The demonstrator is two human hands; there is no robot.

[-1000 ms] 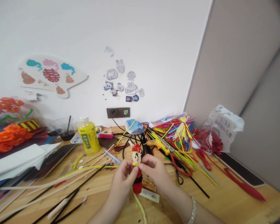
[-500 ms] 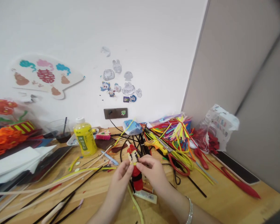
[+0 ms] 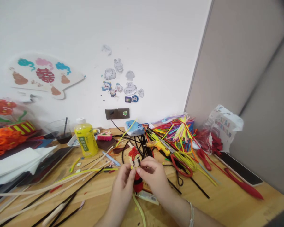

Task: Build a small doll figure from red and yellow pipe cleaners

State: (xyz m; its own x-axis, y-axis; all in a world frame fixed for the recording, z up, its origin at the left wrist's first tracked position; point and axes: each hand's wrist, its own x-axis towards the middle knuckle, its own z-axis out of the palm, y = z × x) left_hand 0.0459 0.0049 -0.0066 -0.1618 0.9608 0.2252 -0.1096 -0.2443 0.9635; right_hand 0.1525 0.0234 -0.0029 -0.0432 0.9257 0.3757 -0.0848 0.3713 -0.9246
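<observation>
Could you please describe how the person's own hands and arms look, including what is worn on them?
The left hand and right hand have no gloves, and no sleeves are visible. The right arm wears a narrow, silvery, shiny bracelet; nothing worn shows on the left arm.

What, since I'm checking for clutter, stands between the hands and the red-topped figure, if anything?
Nothing visible: the left hand and right hand hold the red-topped figure directly between them. The scissors lie off to the right, not between.
</observation>
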